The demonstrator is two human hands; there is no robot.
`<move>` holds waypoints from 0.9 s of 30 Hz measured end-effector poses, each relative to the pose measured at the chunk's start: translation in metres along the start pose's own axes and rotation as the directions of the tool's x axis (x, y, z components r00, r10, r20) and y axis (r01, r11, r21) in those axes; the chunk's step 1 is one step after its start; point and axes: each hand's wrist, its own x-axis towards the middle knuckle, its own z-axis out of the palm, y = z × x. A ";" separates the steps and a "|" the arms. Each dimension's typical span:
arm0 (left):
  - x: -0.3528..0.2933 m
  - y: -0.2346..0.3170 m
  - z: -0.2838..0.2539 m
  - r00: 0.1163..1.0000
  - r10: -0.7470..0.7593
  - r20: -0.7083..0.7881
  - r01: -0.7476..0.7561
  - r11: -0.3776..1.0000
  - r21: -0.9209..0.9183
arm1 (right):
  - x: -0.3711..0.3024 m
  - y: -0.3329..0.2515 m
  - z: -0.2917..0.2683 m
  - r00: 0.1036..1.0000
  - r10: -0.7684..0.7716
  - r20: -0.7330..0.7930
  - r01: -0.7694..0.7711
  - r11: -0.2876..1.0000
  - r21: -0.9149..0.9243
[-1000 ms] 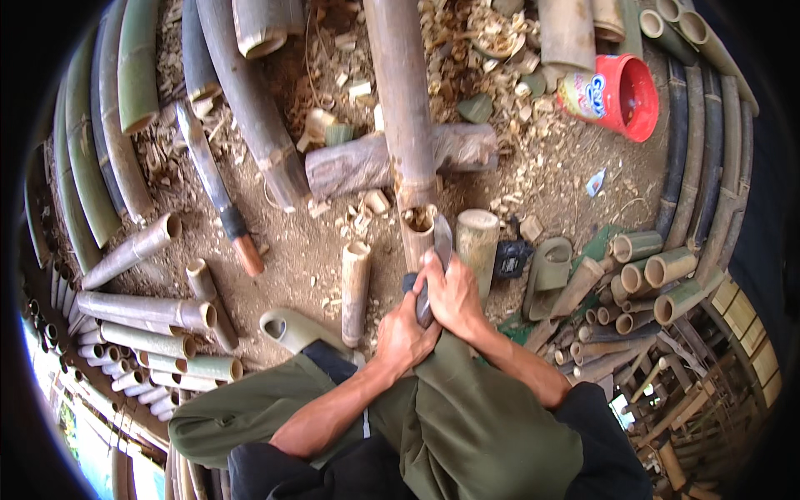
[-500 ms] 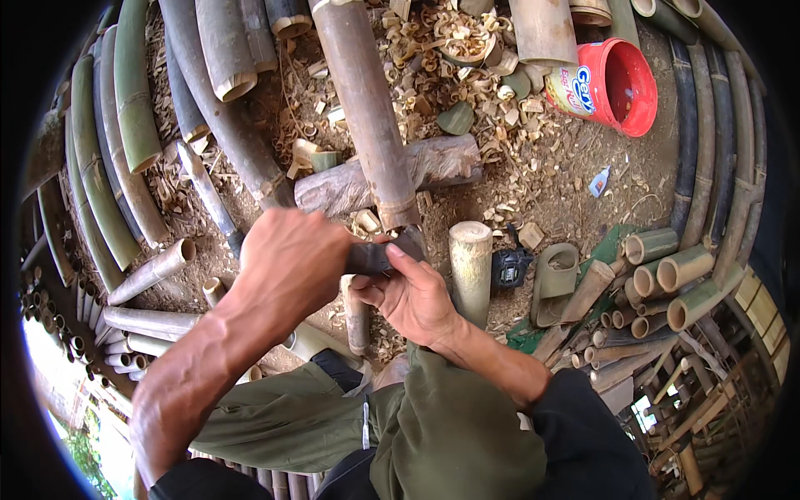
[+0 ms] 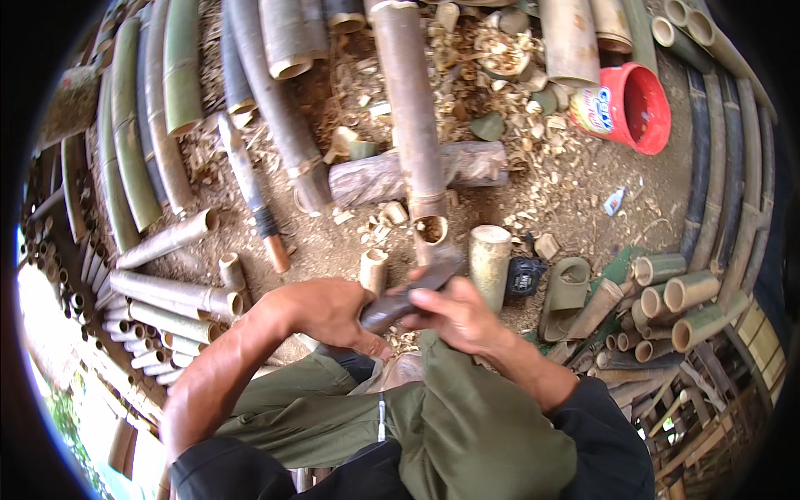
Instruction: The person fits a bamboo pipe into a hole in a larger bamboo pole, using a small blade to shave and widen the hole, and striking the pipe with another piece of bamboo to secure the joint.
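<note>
My left hand (image 3: 327, 312) is closed round one end of a dark, blade-like tool (image 3: 392, 309), its fingers bent under. My right hand (image 3: 463, 315) grips the same tool farther along, thumb on top; motion blurs its far end, so its exact kind is unclear. Just beyond stands the open near end of a thick bamboo pole (image 3: 410, 108), apart from the hands. That pole lies across a rough wooden log (image 3: 367, 180). Beside my right hand a pale upright wooden post (image 3: 490, 260) stands, and a short bamboo piece (image 3: 374, 268) is upright behind the hands.
A long-bladed knife (image 3: 260, 218) with a wooden handle lies on the left. Bamboo poles (image 3: 133, 142) flank both sides. Shavings litter the ground round a red bucket (image 3: 643, 108) on its side. Near the post are a black watch-like item (image 3: 523, 277) and a green sandal (image 3: 565, 296).
Both hands and the dark tool have drawn back toward my lap, away from the pole's near end, which is now exposed. The view has shifted, so the surroundings sit lower and farther right.
</note>
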 end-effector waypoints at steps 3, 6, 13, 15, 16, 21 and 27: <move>0.025 -0.078 0.055 0.939 -0.136 -0.317 -0.012 0.907 -0.422 | -0.017 -0.044 -0.027 0.870 -0.493 -0.015 0.330 0.604 -0.726; 0.076 -0.094 0.112 0.680 -0.398 -0.616 0.254 0.916 -0.311 | 0.001 -0.099 -0.080 0.637 -0.771 0.024 -0.276 -0.257 -0.926; 0.105 -0.096 0.126 0.583 -0.215 -0.784 -0.251 0.869 -0.426 | -0.018 -0.121 -0.147 0.612 -0.780 0.131 -0.409 -0.454 -0.791; 0.066 -0.101 0.116 0.597 -0.107 -0.795 -0.599 0.600 -0.531 | -0.040 -0.072 -0.129 0.556 -0.825 0.096 -0.278 -0.294 -0.915; 0.048 -0.102 0.107 0.623 -0.038 -0.781 -0.722 0.357 -0.593 | -0.054 -0.044 -0.127 0.546 -0.831 0.104 -0.211 -0.257 -0.943; -0.011 -0.038 0.084 0.507 0.219 -0.834 -0.857 0.229 -0.461 | -0.091 0.113 -0.191 0.610 -0.783 -0.120 -0.102 0.073 -0.992; -0.036 0.029 0.096 0.146 0.177 -0.973 -0.965 0.241 -0.101 | -0.059 0.167 -0.208 0.498 -0.866 -0.038 -0.325 -0.146 -0.934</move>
